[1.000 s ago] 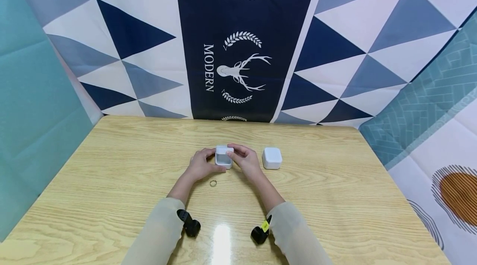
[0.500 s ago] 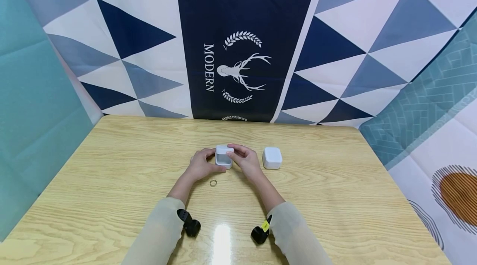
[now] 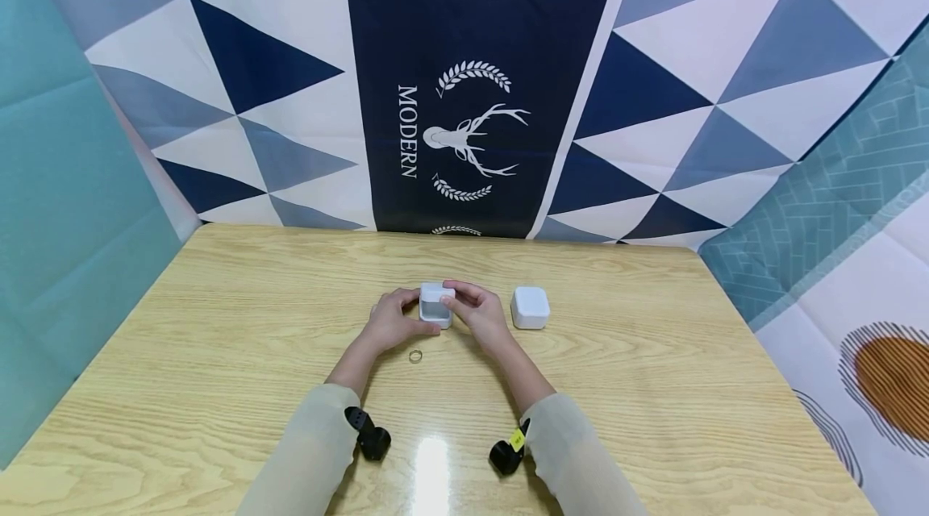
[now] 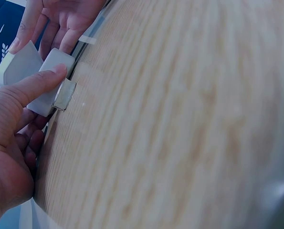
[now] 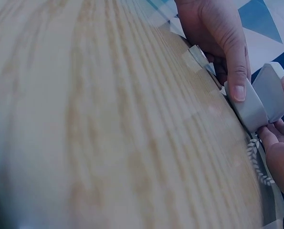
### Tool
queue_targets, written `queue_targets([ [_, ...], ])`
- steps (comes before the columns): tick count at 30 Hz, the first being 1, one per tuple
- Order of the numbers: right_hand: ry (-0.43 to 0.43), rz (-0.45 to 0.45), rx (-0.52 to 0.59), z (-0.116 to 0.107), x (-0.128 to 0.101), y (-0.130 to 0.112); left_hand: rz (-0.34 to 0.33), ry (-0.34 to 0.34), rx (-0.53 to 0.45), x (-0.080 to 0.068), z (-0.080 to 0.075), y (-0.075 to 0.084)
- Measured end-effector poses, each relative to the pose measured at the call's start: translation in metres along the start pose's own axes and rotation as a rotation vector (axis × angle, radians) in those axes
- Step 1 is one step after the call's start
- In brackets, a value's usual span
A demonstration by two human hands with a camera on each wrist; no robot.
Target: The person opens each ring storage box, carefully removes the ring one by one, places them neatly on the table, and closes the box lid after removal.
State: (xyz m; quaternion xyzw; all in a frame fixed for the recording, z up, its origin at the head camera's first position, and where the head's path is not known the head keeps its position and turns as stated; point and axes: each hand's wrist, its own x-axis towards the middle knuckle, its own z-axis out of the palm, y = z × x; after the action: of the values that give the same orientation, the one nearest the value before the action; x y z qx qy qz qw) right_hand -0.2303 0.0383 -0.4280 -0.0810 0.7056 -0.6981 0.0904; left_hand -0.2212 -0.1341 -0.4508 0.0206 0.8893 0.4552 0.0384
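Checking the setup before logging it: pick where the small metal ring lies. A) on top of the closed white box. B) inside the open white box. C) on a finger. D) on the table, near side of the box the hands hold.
D: the ring lies flat on the wooden table, just nearer the person than the open white box that both hands grip.

A light wooden table [image 3: 218, 322] with a pronounced grain fills the lower half of the head view, its far edge meeting a hanging cloth backdrop [image 3: 276, 97]. The backdrop is patterned with navy, grey-blue and white triangles. Down its middle runs a dark navy band [image 3: 479, 16] printed with a white stag's head [image 3: 464, 141], leafy wreaths and the word MODERN set sideways. A plain teal panel [image 3: 65, 201] stands along the left edge of the tabletop. On the right hangs a cloth with a teal brick pattern [image 3: 835, 201] above a white area bearing an orange striped oval [image 3: 896, 375]. A bright glare [image 3: 431, 463] of overhead light sits on the tabletop near its front edge.
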Motion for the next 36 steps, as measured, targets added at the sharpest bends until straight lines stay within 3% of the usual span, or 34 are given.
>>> queue_targets([
  [36, -0.024, -0.004, -0.007, -0.0019, -0.0006, 0.0021, 0.012, 0.009, 0.008, 0.0016, 0.0005, -0.0038],
])
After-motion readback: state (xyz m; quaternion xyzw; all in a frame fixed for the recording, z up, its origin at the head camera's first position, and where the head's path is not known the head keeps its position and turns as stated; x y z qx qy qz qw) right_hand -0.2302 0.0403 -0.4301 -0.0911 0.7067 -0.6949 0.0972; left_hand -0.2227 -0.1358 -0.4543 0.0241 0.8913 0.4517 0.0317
